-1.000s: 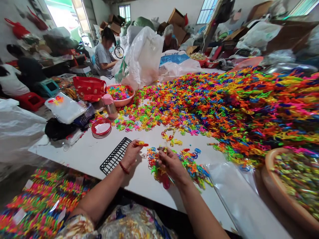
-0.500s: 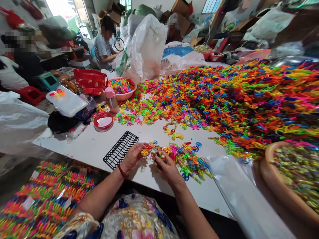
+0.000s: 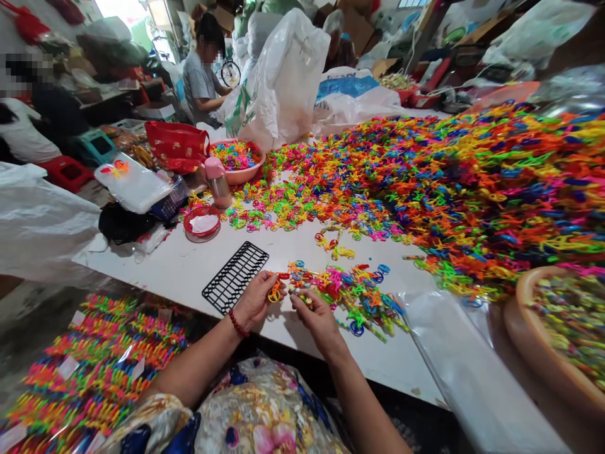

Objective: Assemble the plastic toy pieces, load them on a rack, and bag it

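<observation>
My left hand [image 3: 256, 301], with a red bead bracelet at the wrist, pinches a small orange and yellow plastic toy piece [image 3: 275, 292] with a ring-like end. Just right of it, my right hand [image 3: 322, 320] has its fingers pressed together. Something small and greenish shows at those fingers, too small to name. Beyond the right hand lies a loose heap of colourful plastic pieces [image 3: 362, 293], some with striped sticks. A black plastic grid rack [image 3: 235, 277] lies flat on the white table [image 3: 165, 271], left of my left hand.
A huge pile of colourful pieces [image 3: 463, 170] covers the right rear. A tan basin [image 3: 524, 309] and clear plastic bags [image 3: 466, 353] are at right. A red basket [image 3: 202, 224], a pink-topped bottle [image 3: 218, 183] and packed bundles [image 3: 108, 353] are at left. Other people sit behind.
The whole view has shifted slightly. My hands are a little further apart, with the orange and yellow piece still in my left fingers.
</observation>
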A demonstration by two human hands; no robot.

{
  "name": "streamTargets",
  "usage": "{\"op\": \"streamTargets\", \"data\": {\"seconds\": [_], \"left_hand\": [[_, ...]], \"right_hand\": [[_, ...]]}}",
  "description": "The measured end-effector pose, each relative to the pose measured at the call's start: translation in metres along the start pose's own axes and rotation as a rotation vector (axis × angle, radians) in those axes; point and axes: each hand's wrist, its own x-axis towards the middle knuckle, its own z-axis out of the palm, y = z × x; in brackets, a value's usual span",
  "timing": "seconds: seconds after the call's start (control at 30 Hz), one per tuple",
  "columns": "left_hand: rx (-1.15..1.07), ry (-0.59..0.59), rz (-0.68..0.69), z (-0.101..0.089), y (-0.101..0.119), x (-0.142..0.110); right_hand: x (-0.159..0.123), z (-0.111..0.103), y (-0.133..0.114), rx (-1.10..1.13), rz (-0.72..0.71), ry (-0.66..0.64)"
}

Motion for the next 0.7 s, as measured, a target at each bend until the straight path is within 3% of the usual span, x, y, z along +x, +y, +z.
{"op": "streamTargets", "data": {"seconds": [0.17,0.47,0.7], "left_hand": [[0.209,0.009,0.098,0.006,-0.0083,-0.005],[0.395,-0.016,0.099,0.0081,-0.0075,-0.0082],[0.659,0.011,0.255,0.0027,-0.0109,-0.0082]], "right_hand": [[-0.0018,0.0028,-0.0058,-0.263,-0.242,0.044],[-0.0058,-0.0004,-0.0064,-0.261,-0.242,-0.005],[-0.008,-0.0057,-0.0061,-0.315,-0.347,0.004]]}}
